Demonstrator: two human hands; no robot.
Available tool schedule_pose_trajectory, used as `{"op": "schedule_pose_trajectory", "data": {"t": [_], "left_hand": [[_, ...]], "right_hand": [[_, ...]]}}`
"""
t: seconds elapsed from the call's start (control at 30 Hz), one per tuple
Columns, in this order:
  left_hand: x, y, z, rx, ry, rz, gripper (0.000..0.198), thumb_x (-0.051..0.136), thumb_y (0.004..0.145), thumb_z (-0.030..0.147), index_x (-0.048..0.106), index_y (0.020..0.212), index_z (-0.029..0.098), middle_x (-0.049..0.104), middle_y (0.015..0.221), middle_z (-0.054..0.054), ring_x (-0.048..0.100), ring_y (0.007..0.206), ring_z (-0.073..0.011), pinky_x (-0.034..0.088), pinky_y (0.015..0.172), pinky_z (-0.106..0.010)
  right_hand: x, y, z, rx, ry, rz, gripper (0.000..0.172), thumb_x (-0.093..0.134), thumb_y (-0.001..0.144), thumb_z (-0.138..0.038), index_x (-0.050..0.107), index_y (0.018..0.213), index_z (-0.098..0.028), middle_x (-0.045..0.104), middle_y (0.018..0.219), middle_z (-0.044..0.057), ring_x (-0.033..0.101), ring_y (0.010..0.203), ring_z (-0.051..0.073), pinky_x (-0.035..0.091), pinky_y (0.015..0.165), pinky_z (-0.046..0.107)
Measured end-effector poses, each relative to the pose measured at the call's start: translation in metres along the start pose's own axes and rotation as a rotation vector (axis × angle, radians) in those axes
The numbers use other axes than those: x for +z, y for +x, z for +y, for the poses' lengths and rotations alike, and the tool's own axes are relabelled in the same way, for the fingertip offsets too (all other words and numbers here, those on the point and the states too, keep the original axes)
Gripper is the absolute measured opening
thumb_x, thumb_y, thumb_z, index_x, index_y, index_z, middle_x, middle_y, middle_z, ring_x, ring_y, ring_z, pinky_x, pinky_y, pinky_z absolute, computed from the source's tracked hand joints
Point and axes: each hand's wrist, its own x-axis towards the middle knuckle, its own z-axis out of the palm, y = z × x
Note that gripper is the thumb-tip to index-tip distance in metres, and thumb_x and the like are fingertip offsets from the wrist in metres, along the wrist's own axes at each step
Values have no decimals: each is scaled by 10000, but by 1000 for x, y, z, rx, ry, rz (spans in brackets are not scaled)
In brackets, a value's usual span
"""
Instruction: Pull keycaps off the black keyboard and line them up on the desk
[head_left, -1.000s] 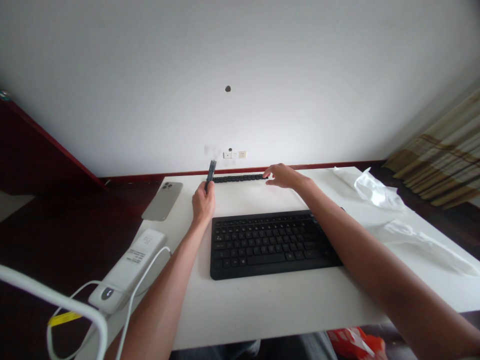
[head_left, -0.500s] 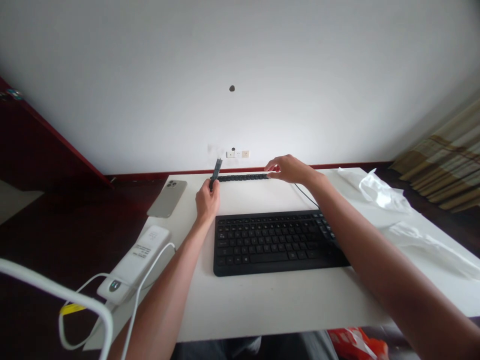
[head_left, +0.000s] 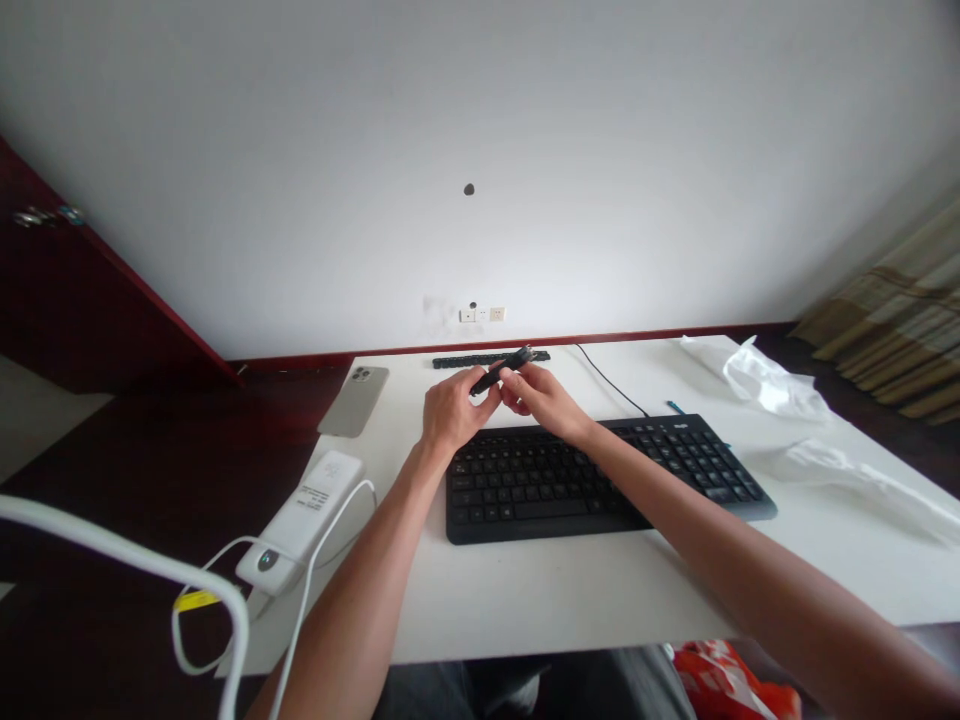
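Note:
My left hand (head_left: 455, 408) is closed round a dark, slim, stick-like object (head_left: 491, 378), which tilts up to the right and has a shiny tip; its exact kind is unclear. The fingers of my right hand (head_left: 544, 398) pinch the same object near its middle. Both hands are above the back edge of a black keyboard (head_left: 555, 508). Just beyond them, a row of small black pieces (head_left: 459, 362) lies along the far table edge, partly hidden by the held object.
On the white table (head_left: 525, 600), a phone (head_left: 352, 402) and a white power bank-like box (head_left: 304, 520) with a white cable (head_left: 311, 560) lie at left. Crumpled clear plastic bags (head_left: 765, 378) are at right. A blue stick (head_left: 676, 407) lies behind the keyboard, near its black cord (head_left: 611, 380).
My right hand has come back from the row's right end to the held object. My left hand has moved right, and the object now leans rightward. The view has shifted slightly.

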Motion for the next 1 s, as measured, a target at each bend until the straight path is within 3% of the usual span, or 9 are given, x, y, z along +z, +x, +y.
{"op": "schedule_pose_trajectory", "data": {"t": [0.1,0.3,0.67,0.87,0.93,1.0], "left_hand": [[3,0,2,-43,51,-34,181,651,950,415,727,897,259,781,892,-25,717,837,-212,383,686,-286],[5,0,2,-118,90,-114,254,706,915,537,716,972,289,765,814,-9,713,751,-224,353,638,-287],[11,-1,-2,-122,-10,-105,233,740,906,497,695,1008,293,746,783,-16,717,746,-238,388,647,-277],[11,-2,-5,-76,-57,-119,179,717,927,392,689,1077,297,759,849,-12,728,806,-233,447,692,-281],[10,-2,-9,-29,-92,-139,246,718,918,340,674,1156,296,758,927,-13,721,853,-221,476,729,-286],[7,-1,-14,21,-122,-176,435,760,869,304,630,1284,286,736,1021,-23,699,903,-214,506,779,-300]], "right_hand": [[6,-5,10,-21,32,103,517,591,952,-680,654,1019,-171,530,669,-27,464,566,122,372,532,277],[4,-10,23,-104,-85,164,448,575,993,-600,696,1031,-170,650,776,34,582,703,171,474,644,306],[11,-11,22,-21,177,172,492,645,925,-645,695,974,-158,654,746,36,600,721,175,495,699,327],[14,-12,18,-12,133,118,491,741,844,-626,686,1024,-172,634,751,12,555,677,160,475,649,316],[16,-13,20,-32,90,124,487,742,848,-612,691,1047,-170,641,761,17,554,679,163,477,650,318],[19,-13,23,-33,66,210,496,695,880,-636,681,1048,-170,650,791,33,579,709,175,497,665,327]]}}
